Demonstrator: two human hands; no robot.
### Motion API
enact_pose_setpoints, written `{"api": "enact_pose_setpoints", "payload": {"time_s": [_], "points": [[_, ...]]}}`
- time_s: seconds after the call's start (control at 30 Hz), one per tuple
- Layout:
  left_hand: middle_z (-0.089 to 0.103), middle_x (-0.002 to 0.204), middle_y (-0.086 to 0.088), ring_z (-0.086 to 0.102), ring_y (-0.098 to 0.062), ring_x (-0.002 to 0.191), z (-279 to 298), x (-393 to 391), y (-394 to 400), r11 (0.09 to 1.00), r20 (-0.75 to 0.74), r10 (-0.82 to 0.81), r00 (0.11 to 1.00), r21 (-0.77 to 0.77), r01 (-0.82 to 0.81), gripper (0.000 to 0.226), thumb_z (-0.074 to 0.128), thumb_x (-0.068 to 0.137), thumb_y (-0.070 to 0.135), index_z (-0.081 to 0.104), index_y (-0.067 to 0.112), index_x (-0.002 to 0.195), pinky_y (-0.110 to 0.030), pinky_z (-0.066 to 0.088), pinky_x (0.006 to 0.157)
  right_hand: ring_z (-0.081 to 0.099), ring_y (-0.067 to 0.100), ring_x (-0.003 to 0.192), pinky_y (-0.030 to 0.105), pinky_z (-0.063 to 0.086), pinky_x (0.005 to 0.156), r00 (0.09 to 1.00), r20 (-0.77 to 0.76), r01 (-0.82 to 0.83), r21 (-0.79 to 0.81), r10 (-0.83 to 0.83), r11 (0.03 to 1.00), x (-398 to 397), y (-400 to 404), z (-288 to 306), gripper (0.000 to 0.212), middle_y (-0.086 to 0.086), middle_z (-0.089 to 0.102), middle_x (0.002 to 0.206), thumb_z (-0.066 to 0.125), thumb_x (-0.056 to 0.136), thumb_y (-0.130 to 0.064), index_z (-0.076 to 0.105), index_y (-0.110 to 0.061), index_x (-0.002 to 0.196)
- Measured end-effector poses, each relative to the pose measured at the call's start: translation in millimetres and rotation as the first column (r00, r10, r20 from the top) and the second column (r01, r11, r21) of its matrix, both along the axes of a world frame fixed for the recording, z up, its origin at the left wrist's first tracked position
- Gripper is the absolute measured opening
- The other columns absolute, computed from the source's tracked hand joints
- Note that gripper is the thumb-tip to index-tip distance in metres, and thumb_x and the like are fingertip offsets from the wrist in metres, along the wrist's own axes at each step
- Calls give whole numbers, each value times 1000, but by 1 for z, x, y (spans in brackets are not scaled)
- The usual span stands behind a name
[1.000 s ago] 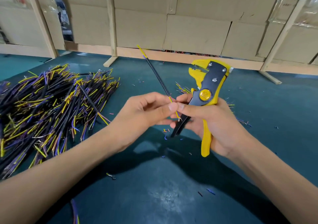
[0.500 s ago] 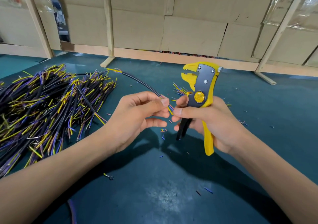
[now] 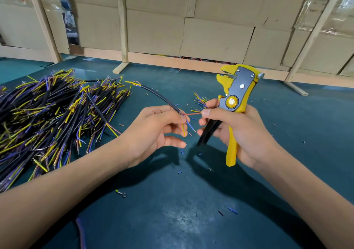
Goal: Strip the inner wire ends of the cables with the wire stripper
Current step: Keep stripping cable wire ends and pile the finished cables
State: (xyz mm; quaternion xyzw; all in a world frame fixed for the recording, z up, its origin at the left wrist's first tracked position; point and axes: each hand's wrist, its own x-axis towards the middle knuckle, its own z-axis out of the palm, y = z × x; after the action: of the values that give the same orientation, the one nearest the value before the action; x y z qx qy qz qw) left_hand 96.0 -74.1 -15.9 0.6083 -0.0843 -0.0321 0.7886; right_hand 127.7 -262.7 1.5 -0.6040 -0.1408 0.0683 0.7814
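The left hand (image 3: 159, 133) holds one black cable (image 3: 161, 98) near its stripped end, thumb and forefinger closed in a narrow grip on the sheath, while the cable arcs away to the far left and its other end lies just beside the heap. From the held end three inner wires fan out: a brown wire (image 3: 192, 113) runs right to the right hand (image 3: 239, 133), whose thumb and forefinger pinch its tip, and a blue wire (image 3: 190, 127) and a yellow wire (image 3: 183, 130) hang down between the two hands. The same right hand grips the yellow and grey wire stripper (image 3: 234, 95) upright, its remaining fingers curled round the black and yellow handles, the head pointing up and away. A large pile of black cables (image 3: 53, 114) with yellow, blue and brown ends covers the left of the dark green desk (image 3: 306, 133). A smaller bunch of wire ends (image 3: 200, 100) shows just beyond the right thumb. Small offcuts of insulation (image 3: 232, 210) are scattered over the desk, and a ring terminal (image 3: 121, 193) lies near the left forearm. Cardboard boxes (image 3: 210, 28) behind wooden frames stand along the far edge.
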Motion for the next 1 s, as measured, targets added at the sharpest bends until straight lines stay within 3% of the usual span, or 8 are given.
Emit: {"api": "enact_pose_setpoints", "payload": {"time_s": [0.17,0.47,0.57,0.67,0.73,0.83,0.9,1.0], "points": [[63,76,-16,67,-25,67,-3,0,1,997,20,-73,997,-23,73,6,65,79,6,70,4,80,-36,57,60,66,26,66,43,60,66,998,10,59,66,-60,996,3,0,-2,14,10,63,70,70,86,8,67,-6,87],[21,70,-4,16,-17,53,7,-4,-3,995,-78,-88,993,-58,84,23,49,72,10,67,4,86,-26,30,47,67,26,66,45,61,67,996,36,77,52,-79,996,6,-4,-4,14,10,65,71,72,84,7,68,-6,87],[16,65,1,15,-17,50,6,-4,-1,999,-83,-40,996,-38,37,14,67,85,24,63,11,80,-26,30,46,67,27,68,45,60,69,995,86,45,3,-45,999,4,0,-8,17,9,65,74,79,76,2,70,-4,89],[22,53,7,15,-15,48,3,-3,0,999,-1,26,1000,42,-26,21,70,88,26,66,6,86,-24,28,46,66,29,68,45,60,69,993,118,17,-37,-12,999,1,3,-10,17,9,66,75,77,73,-7,71,-4,89],[41,51,12,18,-12,46,2,-3,0,998,74,45,996,30,-47,25,66,92,21,61,-3,100,-22,30,45,64,29,66,44,57,67,994,103,-32,-33,36,999,-1,4,-9,12,12,66,75,75,78,-11,70,-5,87],[44,63,-5,23,-12,48,3,-1,2,992,158,118,980,-62,-110,24,65,89,22,60,-1,95,-23,35,48,63,33,64,45,56,62,983,5,-183,12,183,983,-4,2,-4,20,20,65,77,68,87,-23,69,-3,83],[43,67,-6,33,-14,55,2,1,3,984,180,167,969,-99,-151,23,66,86,24,61,1,87,-27,40,53,65,36,66,48,57,62,947,-76,-312,18,313,950,-7,2,-3,33,23,65,79,65,89,-33,69,-1,85],[63,89,-5,58,-18,75,1,2,4,976,188,185,965,-154,-157,19,65,86,24,62,5,82,-30,52,63,69,45,78,56,58,71,872,-215,-445,31,441,895,-11,2,-4,44,22,61,76,62,92,-46,67,-2,90]]}}
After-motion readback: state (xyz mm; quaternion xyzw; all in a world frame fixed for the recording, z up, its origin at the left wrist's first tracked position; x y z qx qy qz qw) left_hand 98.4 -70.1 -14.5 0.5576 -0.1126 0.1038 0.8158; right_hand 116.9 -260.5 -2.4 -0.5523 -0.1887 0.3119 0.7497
